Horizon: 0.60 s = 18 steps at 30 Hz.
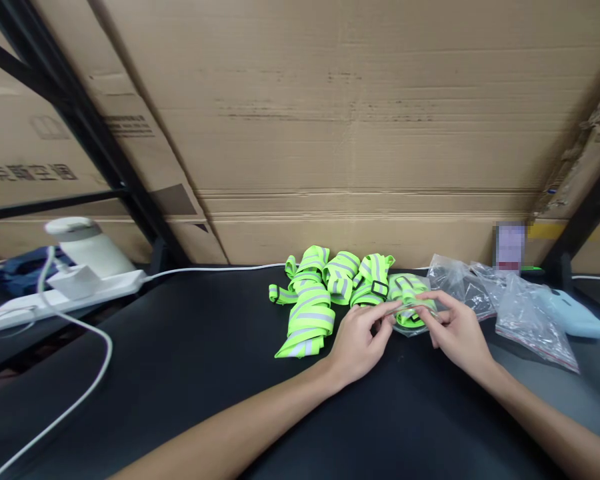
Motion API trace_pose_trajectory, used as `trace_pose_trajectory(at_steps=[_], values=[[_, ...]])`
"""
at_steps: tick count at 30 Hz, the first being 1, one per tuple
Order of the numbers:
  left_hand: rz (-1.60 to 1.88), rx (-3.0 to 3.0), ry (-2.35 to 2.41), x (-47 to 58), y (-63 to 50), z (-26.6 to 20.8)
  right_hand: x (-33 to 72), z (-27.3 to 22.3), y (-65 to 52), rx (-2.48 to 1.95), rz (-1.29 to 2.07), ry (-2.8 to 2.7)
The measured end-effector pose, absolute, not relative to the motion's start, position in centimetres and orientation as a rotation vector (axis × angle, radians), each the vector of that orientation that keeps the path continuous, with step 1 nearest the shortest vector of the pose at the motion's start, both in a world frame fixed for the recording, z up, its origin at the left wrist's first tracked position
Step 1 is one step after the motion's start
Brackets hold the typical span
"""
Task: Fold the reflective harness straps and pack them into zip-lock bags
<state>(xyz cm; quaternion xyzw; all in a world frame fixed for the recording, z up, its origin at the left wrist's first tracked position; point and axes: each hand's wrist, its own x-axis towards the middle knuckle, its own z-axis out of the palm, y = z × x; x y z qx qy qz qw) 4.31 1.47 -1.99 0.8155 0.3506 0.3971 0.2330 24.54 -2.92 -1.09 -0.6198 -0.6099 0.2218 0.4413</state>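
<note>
A clear plastic bag (409, 327) with a folded neon-yellow reflective strap (405, 287) inside lies on the black table. At its near edge, my left hand (363, 337) pinches the bag's rim between thumb and fingers. My right hand (455, 330) grips the same rim a little to the right, fingertips closed on it. Left of the bag sit several rolled neon-yellow reflective straps (313, 310) with grey stripes. One of these rolls shows a black buckle (379, 288) close to the bag.
Several clear zip bags (527, 327) lie at the right, partly against a light-blue object (575, 313). At the left are a white power strip (60, 300), a cable (105, 353) and a white bottle (93, 247). Cardboard (350, 133) stands behind the table, with black metal posts (87, 127) at the sides.
</note>
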Motion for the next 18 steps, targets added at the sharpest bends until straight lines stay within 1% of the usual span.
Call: trace_pose_trajectory(at_steps=[8, 18], values=[[1.062, 2.295, 1.061, 4.4, 1.2, -1.7, 25.5, -1.2, -2.5, -1.728, 0.207, -1.676], [1.017, 2.302, 1.079, 4.5, 1.4, -2.0, 26.0, -1.1, -2.1, -1.829, 0.08, -1.842]])
